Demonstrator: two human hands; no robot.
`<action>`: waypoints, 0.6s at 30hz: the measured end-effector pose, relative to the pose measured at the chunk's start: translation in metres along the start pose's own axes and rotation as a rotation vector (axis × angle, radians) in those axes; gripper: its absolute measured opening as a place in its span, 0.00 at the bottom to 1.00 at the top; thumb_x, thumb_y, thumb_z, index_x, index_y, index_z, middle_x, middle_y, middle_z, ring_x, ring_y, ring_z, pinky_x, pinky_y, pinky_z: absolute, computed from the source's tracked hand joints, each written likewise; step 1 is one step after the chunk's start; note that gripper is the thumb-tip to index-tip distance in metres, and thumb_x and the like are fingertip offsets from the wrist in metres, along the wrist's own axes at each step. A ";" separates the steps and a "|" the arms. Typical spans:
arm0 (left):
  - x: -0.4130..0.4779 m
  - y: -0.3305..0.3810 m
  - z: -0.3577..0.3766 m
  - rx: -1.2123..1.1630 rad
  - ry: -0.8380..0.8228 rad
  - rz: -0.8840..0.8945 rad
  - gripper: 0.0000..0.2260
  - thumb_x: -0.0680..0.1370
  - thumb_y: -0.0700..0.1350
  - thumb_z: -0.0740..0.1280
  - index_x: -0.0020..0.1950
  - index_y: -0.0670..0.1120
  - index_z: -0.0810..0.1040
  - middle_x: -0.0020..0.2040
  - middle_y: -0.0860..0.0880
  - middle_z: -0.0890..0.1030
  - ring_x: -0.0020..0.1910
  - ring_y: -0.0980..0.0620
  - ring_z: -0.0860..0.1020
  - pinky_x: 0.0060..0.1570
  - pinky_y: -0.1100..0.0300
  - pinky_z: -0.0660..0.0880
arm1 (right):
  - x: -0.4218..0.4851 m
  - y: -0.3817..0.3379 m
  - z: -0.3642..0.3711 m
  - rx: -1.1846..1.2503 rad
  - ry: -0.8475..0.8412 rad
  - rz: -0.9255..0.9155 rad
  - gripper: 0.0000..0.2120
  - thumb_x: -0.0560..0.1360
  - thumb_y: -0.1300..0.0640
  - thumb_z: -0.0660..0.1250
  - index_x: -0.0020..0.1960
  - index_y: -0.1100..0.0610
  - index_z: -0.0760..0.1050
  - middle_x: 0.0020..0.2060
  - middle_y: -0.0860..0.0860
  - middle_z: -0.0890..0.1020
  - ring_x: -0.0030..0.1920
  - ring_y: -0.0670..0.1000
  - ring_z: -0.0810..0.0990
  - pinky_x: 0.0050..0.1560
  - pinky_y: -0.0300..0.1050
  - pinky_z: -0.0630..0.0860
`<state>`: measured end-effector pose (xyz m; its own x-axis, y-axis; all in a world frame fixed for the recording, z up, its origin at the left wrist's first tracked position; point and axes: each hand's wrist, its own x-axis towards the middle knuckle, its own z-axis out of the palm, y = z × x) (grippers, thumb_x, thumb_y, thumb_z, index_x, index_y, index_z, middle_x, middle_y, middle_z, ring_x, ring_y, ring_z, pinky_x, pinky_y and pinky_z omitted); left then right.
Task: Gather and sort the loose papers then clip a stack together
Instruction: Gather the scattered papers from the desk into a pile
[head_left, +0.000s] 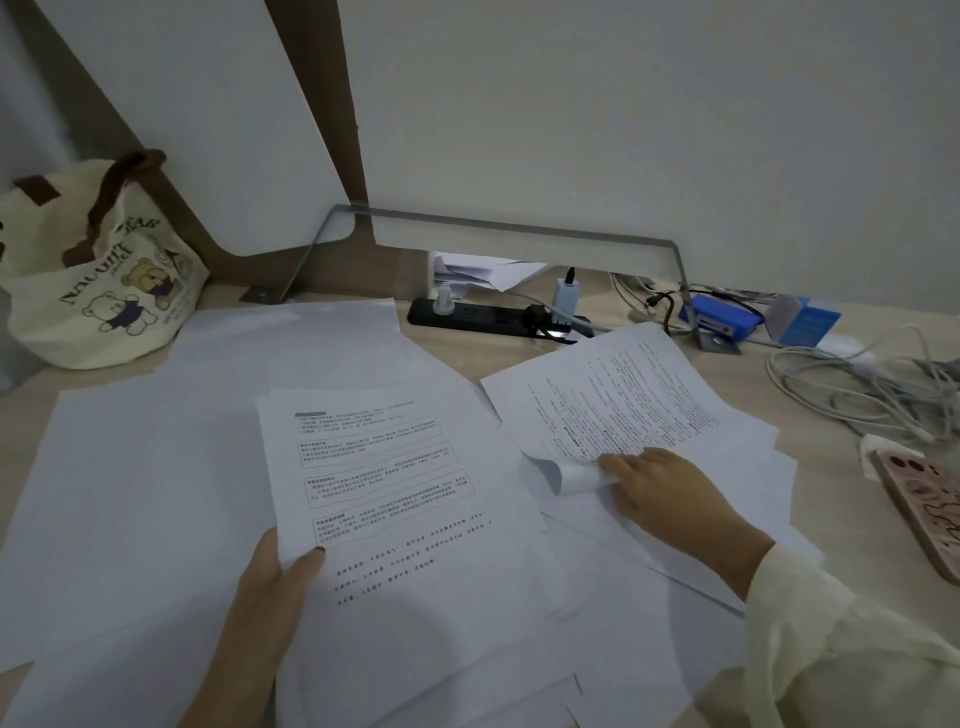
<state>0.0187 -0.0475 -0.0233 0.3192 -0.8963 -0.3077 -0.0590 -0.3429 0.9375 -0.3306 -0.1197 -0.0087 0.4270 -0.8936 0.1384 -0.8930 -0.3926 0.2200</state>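
Loose white papers cover the desk. My left hand (275, 587) grips the lower left edge of a thin stack of printed sheets (395, 499), thumb on top. To the right lies another printed sheet (618, 400), turned at an angle. My right hand (660, 493) rests on its near corner, and the fingertips curl that corner (561, 473) up off the pages beneath. Blank sheets (156, 467) spread to the left and under both hands. No clip is visible.
A cream tote bag with bear prints (98, 275) stands at the back left. A black power strip (488, 317) with plugs lies at the back centre. Blue boxes (727, 322), tangled white cables (862, 395) and a phone in a pink case (924, 504) sit at the right.
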 end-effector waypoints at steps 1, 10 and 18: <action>0.000 -0.001 -0.001 -0.006 -0.005 -0.002 0.16 0.78 0.37 0.61 0.66 0.45 0.70 0.57 0.46 0.76 0.55 0.45 0.74 0.56 0.51 0.69 | -0.003 -0.003 0.001 0.077 0.014 0.077 0.10 0.61 0.63 0.74 0.42 0.58 0.79 0.27 0.51 0.81 0.25 0.52 0.78 0.28 0.40 0.74; -0.003 0.000 -0.001 -0.024 -0.041 0.015 0.16 0.78 0.37 0.60 0.65 0.46 0.70 0.56 0.47 0.77 0.56 0.44 0.75 0.57 0.49 0.70 | 0.006 -0.021 -0.029 0.580 0.199 0.629 0.09 0.78 0.60 0.59 0.39 0.60 0.67 0.28 0.56 0.75 0.29 0.57 0.73 0.30 0.45 0.67; -0.008 0.005 0.001 0.013 -0.069 0.081 0.11 0.79 0.38 0.60 0.58 0.51 0.70 0.49 0.55 0.77 0.49 0.51 0.75 0.47 0.55 0.70 | 0.035 -0.087 -0.085 1.370 0.132 0.730 0.10 0.78 0.60 0.59 0.54 0.60 0.76 0.39 0.61 0.83 0.31 0.54 0.81 0.28 0.44 0.79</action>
<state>0.0154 -0.0424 -0.0165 0.2467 -0.9384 -0.2421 -0.0945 -0.2719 0.9577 -0.2261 -0.0985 0.0594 -0.1985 -0.9765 -0.0837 -0.3175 0.1448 -0.9371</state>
